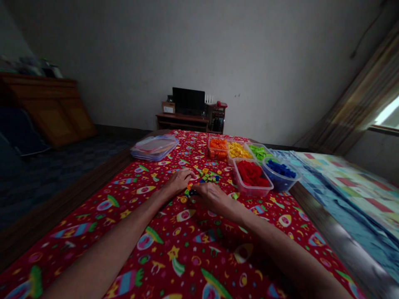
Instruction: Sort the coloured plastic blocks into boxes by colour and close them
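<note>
Left hand (178, 182) and right hand (212, 197) rested half-curled beside small multicoloured plastic bricks (208, 177) on a red patterned cloth surface (77, 207), any grip unclear, with colour-sorted clear plastic tubs (249, 192) kept within reach.

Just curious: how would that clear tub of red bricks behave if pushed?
The clear plastic tub looks thin-walled, so it may flex slightly. Full of red bricks, it is probably fairly heavy, and the printed cloth would likely make it drag, not slide.
</note>
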Tool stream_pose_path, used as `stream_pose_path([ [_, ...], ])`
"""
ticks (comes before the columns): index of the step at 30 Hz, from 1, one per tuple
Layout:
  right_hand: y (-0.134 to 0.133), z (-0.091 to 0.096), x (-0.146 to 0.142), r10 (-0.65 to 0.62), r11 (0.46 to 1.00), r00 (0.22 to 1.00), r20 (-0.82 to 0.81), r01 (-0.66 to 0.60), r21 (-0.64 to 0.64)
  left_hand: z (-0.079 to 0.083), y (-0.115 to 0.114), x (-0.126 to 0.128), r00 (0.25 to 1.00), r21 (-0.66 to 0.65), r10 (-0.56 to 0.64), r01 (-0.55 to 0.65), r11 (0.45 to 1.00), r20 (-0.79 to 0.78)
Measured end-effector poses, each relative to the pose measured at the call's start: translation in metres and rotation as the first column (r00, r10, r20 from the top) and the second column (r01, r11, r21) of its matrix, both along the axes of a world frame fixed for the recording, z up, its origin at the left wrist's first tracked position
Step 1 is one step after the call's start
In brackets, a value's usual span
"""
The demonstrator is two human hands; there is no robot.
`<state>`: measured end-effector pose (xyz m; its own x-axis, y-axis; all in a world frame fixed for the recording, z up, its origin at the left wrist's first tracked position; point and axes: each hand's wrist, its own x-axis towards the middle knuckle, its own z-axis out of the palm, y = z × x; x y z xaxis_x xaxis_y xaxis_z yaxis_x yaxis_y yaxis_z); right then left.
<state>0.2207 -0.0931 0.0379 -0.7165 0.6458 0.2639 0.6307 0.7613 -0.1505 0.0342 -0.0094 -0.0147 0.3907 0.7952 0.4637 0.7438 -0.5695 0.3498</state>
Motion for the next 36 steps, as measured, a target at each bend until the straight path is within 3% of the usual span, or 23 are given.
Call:
stream_pose_path([
  [4, 0.021, 0.030, 0.033, -0.033, 0.996, 0.979, -0.200, 0.050, 0.077, -0.002, 0.003, -0.001, 1.000, 0.018, -0.019, 0.019, 1.000, 0.013],
  [7, 0.040, 0.054, 0.078, -0.216, 0.948, 0.945, -0.245, 0.263, 0.180, -0.002, 0.005, -0.001, 1.000, 0.010, -0.021, 0.021, 1.000, 0.015],
  [10, 0.057, 0.068, 0.133, -0.486, 0.810, 0.834, -0.260, 0.542, 0.226, -0.001, 0.006, -0.001, 1.000, -0.012, -0.005, 0.005, 1.000, 0.011],
  [12, 0.065, 0.069, 0.168, -0.636, 0.677, 0.710, -0.304, 0.702, 0.221, 0.000, 0.005, -0.001, 1.000, -0.027, 0.002, -0.002, 1.000, 0.017],
  [15, 0.070, 0.062, 0.209, -0.781, 0.515, 0.549, -0.299, 0.836, 0.190, 0.002, 0.003, 0.001, 1.000, -0.033, 0.006, -0.005, 0.999, 0.027],
  [19, 0.071, 0.058, 0.226, -0.846, 0.454, 0.483, -0.225, 0.875, 0.170, 0.004, 0.003, 0.001, 1.000, -0.054, 0.020, -0.019, 0.998, 0.024],
  [21, 0.070, 0.061, 0.212, -0.826, 0.471, 0.506, -0.250, 0.862, 0.189, 0.005, 0.004, 0.000, 0.999, -0.074, 0.031, -0.029, 0.997, 0.026],
  [23, 0.069, 0.063, 0.183, -0.765, 0.548, 0.586, -0.267, 0.810, 0.210, 0.005, 0.006, -0.001, 0.999, -0.100, 0.036, -0.033, 0.994, 0.032],
  [25, 0.067, 0.059, 0.145, -0.664, 0.694, 0.719, -0.207, 0.695, 0.191, 0.007, 0.006, -0.001, 0.999, -0.135, 0.032, -0.026, 0.990, 0.042],
  [27, 0.064, 0.046, 0.106, -0.474, 0.872, 0.880, -0.041, 0.475, 0.119, 0.009, 0.004, 0.001, 0.998, -0.181, 0.010, 0.001, 0.983, 0.059],
  [28, 0.063, 0.036, 0.090, -0.417, 0.904, 0.909, -0.011, 0.416, 0.102, 0.010, 0.003, 0.004, 0.997, -0.201, -0.006, 0.021, 0.979, 0.072],
  [30, 0.062, 0.014, 0.066, -0.325, 0.944, 0.945, 0.030, 0.322, 0.076, 0.012, 0.000, 0.010, 0.995, -0.222, -0.032, 0.053, 0.973, 0.099],
  [33, 0.065, -0.013, 0.052, -0.162, 0.986, 0.983, 0.090, 0.159, 0.042, 0.013, -0.005, 0.023, 0.996, -0.204, -0.012, 0.029, 0.979, 0.084],
  [36, 0.067, -0.023, 0.052, -0.120, 0.993, 0.981, 0.153, 0.116, 0.035, 0.012, -0.009, 0.034, 0.998, -0.150, 0.050, -0.046, 0.988, 0.028],
])
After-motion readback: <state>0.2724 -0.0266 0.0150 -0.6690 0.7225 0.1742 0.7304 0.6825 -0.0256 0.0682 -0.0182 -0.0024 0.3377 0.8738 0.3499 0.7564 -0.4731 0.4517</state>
